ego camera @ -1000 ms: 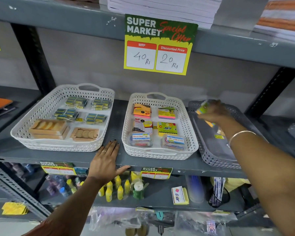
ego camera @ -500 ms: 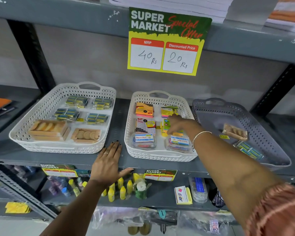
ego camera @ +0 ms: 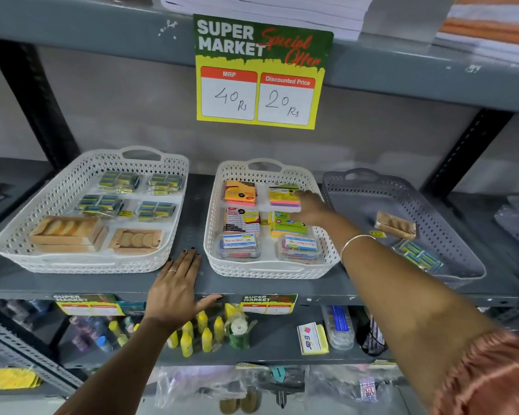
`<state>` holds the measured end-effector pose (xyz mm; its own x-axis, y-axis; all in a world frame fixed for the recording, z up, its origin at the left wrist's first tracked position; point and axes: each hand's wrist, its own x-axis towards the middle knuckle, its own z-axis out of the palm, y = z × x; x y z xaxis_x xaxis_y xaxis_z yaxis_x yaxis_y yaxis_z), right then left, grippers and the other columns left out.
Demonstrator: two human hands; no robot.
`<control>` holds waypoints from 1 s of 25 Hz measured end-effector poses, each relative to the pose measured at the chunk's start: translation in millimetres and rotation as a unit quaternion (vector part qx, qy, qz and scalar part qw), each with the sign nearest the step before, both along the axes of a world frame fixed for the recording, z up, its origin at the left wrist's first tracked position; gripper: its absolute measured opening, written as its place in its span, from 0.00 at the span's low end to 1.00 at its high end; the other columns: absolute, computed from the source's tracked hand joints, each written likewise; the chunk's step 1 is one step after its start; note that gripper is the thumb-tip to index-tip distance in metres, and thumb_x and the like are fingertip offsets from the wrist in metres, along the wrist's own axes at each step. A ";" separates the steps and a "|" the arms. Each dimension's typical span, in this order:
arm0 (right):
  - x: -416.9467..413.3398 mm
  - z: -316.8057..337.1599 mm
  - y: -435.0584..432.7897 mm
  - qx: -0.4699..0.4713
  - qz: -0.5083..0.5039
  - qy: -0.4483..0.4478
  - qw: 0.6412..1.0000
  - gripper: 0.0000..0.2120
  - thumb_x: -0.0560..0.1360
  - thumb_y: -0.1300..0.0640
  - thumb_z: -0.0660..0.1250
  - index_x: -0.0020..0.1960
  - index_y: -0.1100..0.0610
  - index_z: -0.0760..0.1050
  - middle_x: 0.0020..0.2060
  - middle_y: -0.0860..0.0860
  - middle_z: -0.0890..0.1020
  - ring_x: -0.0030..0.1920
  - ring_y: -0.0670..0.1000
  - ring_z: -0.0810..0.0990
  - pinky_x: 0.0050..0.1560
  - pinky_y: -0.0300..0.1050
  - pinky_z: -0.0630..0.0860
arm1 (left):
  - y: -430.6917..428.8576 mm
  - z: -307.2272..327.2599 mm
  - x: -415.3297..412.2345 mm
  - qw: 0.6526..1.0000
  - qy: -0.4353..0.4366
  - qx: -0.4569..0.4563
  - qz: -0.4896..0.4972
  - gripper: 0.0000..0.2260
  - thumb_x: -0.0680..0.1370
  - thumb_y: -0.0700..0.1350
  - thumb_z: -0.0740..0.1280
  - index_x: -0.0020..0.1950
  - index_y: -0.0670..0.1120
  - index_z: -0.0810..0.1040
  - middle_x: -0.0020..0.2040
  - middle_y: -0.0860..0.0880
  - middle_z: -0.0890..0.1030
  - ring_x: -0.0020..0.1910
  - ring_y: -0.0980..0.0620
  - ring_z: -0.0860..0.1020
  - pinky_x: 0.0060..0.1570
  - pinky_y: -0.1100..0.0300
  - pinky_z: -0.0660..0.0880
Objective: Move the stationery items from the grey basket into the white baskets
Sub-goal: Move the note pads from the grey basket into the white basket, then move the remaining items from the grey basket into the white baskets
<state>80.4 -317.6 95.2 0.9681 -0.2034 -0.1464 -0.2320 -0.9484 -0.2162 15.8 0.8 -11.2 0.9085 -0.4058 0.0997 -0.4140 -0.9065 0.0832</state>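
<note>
Two white baskets (ego camera: 192,187) on grey shelf (ego camera: 192,283), grey basket (ego camera: 462,265) at right with wooden box (ego camera: 395,225) and blue packet (ego camera: 420,256) inside. Left hand (ego camera: 174,290) flat on shelf, fingers spread. Right hand (ego camera: 313,209) over middle basket, fingertips touching pink-and-yellow sticky notes (ego camera: 283,197); grip unclear.

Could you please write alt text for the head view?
A person's right hand sets a sticky-note pad in the middle white basket; the left hand rests flat on the shelf edge. Two items remain in the grey basket.
</note>
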 end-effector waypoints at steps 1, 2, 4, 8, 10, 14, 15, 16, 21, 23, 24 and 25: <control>-7.9 6.1 -11.4 -0.002 -0.034 -0.069 0.997 0.26 0.75 0.57 0.67 0.71 0.61 0.66 0.68 0.61 0.70 0.70 0.60 0.68 0.67 0.52 0.70 | -0.8 0.2 -0.5 1.000 -0.003 -0.001 0.001 0.45 0.71 0.73 0.43 0.65 0.38 0.72 0.64 0.39 0.75 0.62 0.43 0.74 0.64 0.51 0.63; -15.7 11.2 -24.6 -0.017 -0.075 -0.135 0.988 0.21 0.76 0.59 0.65 0.67 0.61 0.70 0.65 0.61 0.73 0.67 0.61 0.71 0.63 0.52 0.72 | -0.7 0.2 -0.8 1.000 -0.007 -0.002 0.002 0.45 0.71 0.73 0.43 0.65 0.37 0.72 0.64 0.39 0.75 0.62 0.43 0.75 0.64 0.51 0.64; -34.2 16.7 -56.3 -0.066 -0.176 -0.204 0.961 0.16 0.76 0.63 0.62 0.63 0.63 0.73 0.61 0.63 0.77 0.64 0.62 0.75 0.58 0.53 0.75 | -1.6 0.3 -1.4 1.000 -0.012 -0.005 0.004 0.46 0.71 0.74 0.42 0.65 0.37 0.72 0.64 0.39 0.75 0.62 0.43 0.74 0.63 0.49 0.68; -78.5 -8.4 -128.3 -0.093 -0.337 -0.058 0.935 0.20 0.78 0.60 0.60 0.68 0.65 0.69 0.67 0.64 0.72 0.68 0.63 0.71 0.66 0.56 0.71 | -1.0 0.8 -2.1 1.000 -0.012 -0.008 0.006 0.46 0.71 0.74 0.43 0.65 0.37 0.71 0.65 0.38 0.74 0.62 0.42 0.74 0.64 0.49 0.65; -94.2 -34.8 -156.1 -0.076 -0.365 0.032 0.927 0.23 0.76 0.57 0.60 0.70 0.64 0.69 0.68 0.64 0.72 0.69 0.64 0.70 0.68 0.57 0.70 | -1.9 1.5 -2.5 1.000 -0.008 -0.011 0.006 0.46 0.71 0.73 0.43 0.65 0.36 0.71 0.64 0.38 0.75 0.62 0.41 0.74 0.63 0.50 0.63; -103.7 -44.7 -153.0 -0.109 -0.424 0.114 0.892 0.29 0.78 0.49 0.59 0.74 0.62 0.61 0.72 0.62 0.65 0.72 0.62 0.65 0.72 0.59 0.63 | -2.5 -0.1 -1.3 1.000 -0.018 -0.018 0.004 0.46 0.70 0.74 0.43 0.66 0.37 0.71 0.65 0.38 0.74 0.63 0.41 0.73 0.63 0.47 0.66; -103.7 -40.2 -147.6 -0.113 -0.424 0.116 0.891 0.30 0.77 0.50 0.61 0.74 0.62 0.61 0.72 0.62 0.66 0.72 0.62 0.66 0.72 0.59 0.65 | -2.2 -1.1 -0.9 1.000 -0.023 -0.019 0.002 0.46 0.70 0.74 0.43 0.66 0.37 0.70 0.65 0.38 0.74 0.63 0.41 0.73 0.63 0.47 0.66; -99.7 -41.3 -149.9 -0.113 -0.413 0.128 0.895 0.31 0.75 0.51 0.64 0.74 0.62 0.61 0.71 0.62 0.66 0.71 0.62 0.66 0.70 0.58 0.67 | -2.0 -1.5 -0.8 0.999 -0.028 -0.018 0.000 0.46 0.70 0.74 0.43 0.66 0.37 0.70 0.65 0.38 0.73 0.63 0.41 0.73 0.63 0.47 0.67; -75.6 -87.4 -213.6 -0.079 -0.351 0.146 0.921 0.31 0.67 0.56 0.65 0.69 0.62 0.70 0.66 0.60 0.73 0.67 0.60 0.69 0.65 0.54 0.71 | -2.3 -0.8 -0.8 0.999 -0.034 -0.021 -0.005 0.46 0.71 0.74 0.43 0.66 0.37 0.70 0.65 0.38 0.74 0.63 0.41 0.73 0.63 0.47 0.67; -99.4 -57.1 -170.4 -0.065 -0.369 0.106 0.921 0.33 0.69 0.46 0.66 0.69 0.62 0.69 0.68 0.60 0.71 0.68 0.60 0.68 0.68 0.55 0.68 | -2.1 0.6 -1.6 0.999 -0.029 -0.019 -0.005 0.46 0.71 0.74 0.43 0.66 0.37 0.71 0.65 0.38 0.74 0.63 0.42 0.73 0.64 0.48 0.66; -106.6 -36.7 -144.2 -0.061 -0.376 0.088 0.920 0.34 0.71 0.41 0.66 0.69 0.62 0.68 0.69 0.61 0.69 0.68 0.61 0.67 0.69 0.54 0.67 | -0.8 3.0 -2.8 1.000 -0.024 -0.016 -0.001 0.45 0.71 0.73 0.43 0.66 0.37 0.71 0.65 0.39 0.74 0.63 0.42 0.74 0.64 0.49 0.64; -114.2 -22.5 -128.3 -0.044 -0.388 0.074 0.918 0.36 0.72 0.38 0.64 0.70 0.61 0.67 0.70 0.61 0.69 0.69 0.61 0.68 0.68 0.54 0.66 | -3.0 4.3 -3.6 1.000 -0.017 -0.014 -0.004 0.45 0.71 0.73 0.43 0.66 0.37 0.71 0.64 0.39 0.75 0.62 0.42 0.74 0.64 0.51 0.62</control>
<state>-33.8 -445.9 72.7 0.4981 -0.8402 -0.2145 -0.8652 -0.4981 -0.0581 12.2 -2.2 -7.0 0.9013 -0.4095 0.1412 -0.4241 -0.9006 0.0950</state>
